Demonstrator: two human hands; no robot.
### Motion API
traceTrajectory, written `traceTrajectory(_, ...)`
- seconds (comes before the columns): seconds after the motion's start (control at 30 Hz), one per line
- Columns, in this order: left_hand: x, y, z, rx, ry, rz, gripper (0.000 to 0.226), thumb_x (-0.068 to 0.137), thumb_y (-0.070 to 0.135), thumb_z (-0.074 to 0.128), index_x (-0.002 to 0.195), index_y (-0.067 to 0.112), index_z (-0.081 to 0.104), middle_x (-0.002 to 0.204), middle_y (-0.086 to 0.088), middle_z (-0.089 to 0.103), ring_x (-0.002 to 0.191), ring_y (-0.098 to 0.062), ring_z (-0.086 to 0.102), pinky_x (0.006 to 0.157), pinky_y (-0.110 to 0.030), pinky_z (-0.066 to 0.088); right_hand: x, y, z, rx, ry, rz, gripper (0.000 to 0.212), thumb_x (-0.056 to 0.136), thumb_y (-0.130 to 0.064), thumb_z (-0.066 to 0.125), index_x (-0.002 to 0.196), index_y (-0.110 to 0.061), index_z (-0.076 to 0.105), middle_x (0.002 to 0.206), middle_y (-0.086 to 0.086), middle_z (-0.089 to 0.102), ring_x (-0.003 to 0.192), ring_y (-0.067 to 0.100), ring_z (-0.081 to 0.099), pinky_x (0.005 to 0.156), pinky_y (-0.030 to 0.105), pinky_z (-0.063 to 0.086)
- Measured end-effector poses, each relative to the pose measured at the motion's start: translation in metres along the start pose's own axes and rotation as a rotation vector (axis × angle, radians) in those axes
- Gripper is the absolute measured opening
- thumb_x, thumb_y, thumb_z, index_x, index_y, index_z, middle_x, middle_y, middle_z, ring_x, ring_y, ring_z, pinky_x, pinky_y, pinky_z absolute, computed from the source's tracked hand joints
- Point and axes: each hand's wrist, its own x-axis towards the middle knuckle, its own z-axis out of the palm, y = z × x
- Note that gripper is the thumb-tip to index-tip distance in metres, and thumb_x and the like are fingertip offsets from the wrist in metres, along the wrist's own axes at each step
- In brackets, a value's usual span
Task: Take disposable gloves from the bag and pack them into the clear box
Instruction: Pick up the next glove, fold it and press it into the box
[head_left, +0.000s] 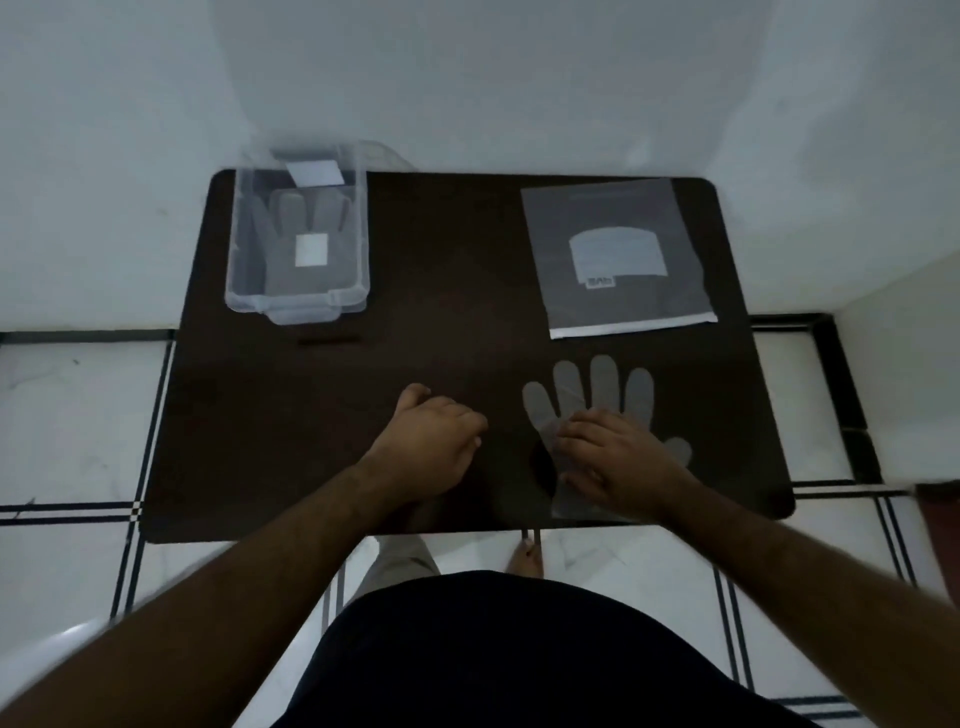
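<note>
Right hand (618, 462) lies flat, apparently holding nothing, on the thin translucent plastic glove (597, 395), fingers pointing away; curled, empty left hand (431, 441) sits beside it

One dark tabletop (441, 322) carries everything. On it lies one loose glove (597, 395), near its front edge. One clear box (244, 291) stands at its far left corner, with at least one glove showing inside; whether more lie stacked there cannot be told. One bag (623, 218) lies at its far right. Two hands, the left hand (431, 447) and the right hand (618, 457), are over its front.
</note>
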Motion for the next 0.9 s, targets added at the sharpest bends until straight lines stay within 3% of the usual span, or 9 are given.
traceTrajectory(0.13,0.006,0.047,0.043,0.02,-0.08,0.058,0.035,0.107,0.04,0.052,0.14,0.033,0.062,0.138,0.01,0.066,0.135,-0.012,0.055,0.126,-0.051,0.025,-0.046,0.034,0.042,-0.036,-0.122,0.013,0.082,0.088,-0.075,0.059,0.154,-0.027,0.05,0.16,0.002,0.051,0.151,0.029,0.04,0.123,0.051,0.028)
traceTrajectory(0.2,0.003,0.066,0.065,0.073,-0.098,0.118,0.035,0.106,0.041,0.054,0.139,0.032,0.063,0.139,0.008,0.067,0.135,-0.014,0.056,0.124,-0.05,0.03,-0.06,0.042,0.062,-0.095,-0.186,0.002,0.088,0.085,-0.07,0.069,0.158,-0.028,0.044,0.163,0.002,0.046,0.153,0.03,0.037,0.124,0.051,0.026)
traceTrajectory(0.33,-0.004,0.089,0.096,0.151,-0.08,0.175,0.047,0.102,0.047,0.059,0.145,0.028,0.059,0.148,0.003,0.062,0.14,-0.019,0.053,0.122,-0.048,0.032,-0.074,0.042,0.086,-0.108,-0.105,-0.001,0.074,0.091,-0.036,0.079,0.157,-0.029,0.046,0.161,0.003,0.049,0.149,0.03,0.045,0.123,0.049,0.025)
traceTrajectory(0.43,-0.005,0.098,0.11,0.152,-0.074,0.163,0.054,0.103,0.04,0.063,0.154,0.026,0.051,0.156,0.0,0.056,0.146,-0.022,0.048,0.125,-0.048,0.03,-0.074,0.039,0.089,-0.135,-0.024,-0.017,0.066,0.085,-0.022,0.085,0.146,-0.027,0.059,0.149,0.004,0.062,0.136,0.028,0.06,0.115,0.049,0.04)
traceTrajectory(0.53,-0.001,0.106,0.118,0.149,-0.047,0.136,0.058,0.104,0.031,0.064,0.158,0.023,0.047,0.154,-0.002,0.057,0.143,-0.024,0.049,0.123,-0.047,0.032,-0.079,0.038,0.092,-0.145,-0.021,-0.033,0.068,0.079,-0.019,0.09,0.141,-0.026,0.064,0.146,0.003,0.066,0.132,0.027,0.064,0.11,0.051,0.047)
traceTrajectory(0.67,0.002,0.113,0.127,0.14,-0.026,0.142,0.044,0.104,0.024,0.063,0.147,0.024,0.061,0.148,0.0,0.061,0.136,-0.023,0.052,0.119,-0.045,0.036,-0.089,0.036,0.1,-0.136,0.034,-0.038,0.058,0.072,-0.016,0.095,0.126,-0.026,0.074,0.134,0.001,0.074,0.124,0.023,0.07,0.107,0.048,0.05)
traceTrajectory(0.8,-0.004,0.113,0.134,0.138,-0.002,0.154,0.032,0.104,0.021,0.062,0.135,0.024,0.071,0.139,0.001,0.068,0.127,-0.023,0.058,0.113,-0.044,0.04,-0.087,0.035,0.106,-0.11,0.094,0.0,0.046,0.08,-0.018,0.09,0.123,-0.028,0.076,0.127,-0.003,0.077,0.12,0.018,0.072,0.111,0.045,0.046)
traceTrajectory(0.9,-0.007,0.111,0.137,0.131,0.009,0.162,0.029,0.106,0.024,0.058,0.13,0.025,0.074,0.135,0.002,0.071,0.123,-0.022,0.058,0.11,-0.043,0.04,-0.082,0.034,0.104,-0.078,0.097,0.026,0.033,0.096,-0.022,0.074,0.128,-0.03,0.071,0.131,-0.004,0.075,0.125,0.015,0.068,0.119,0.042,0.037)
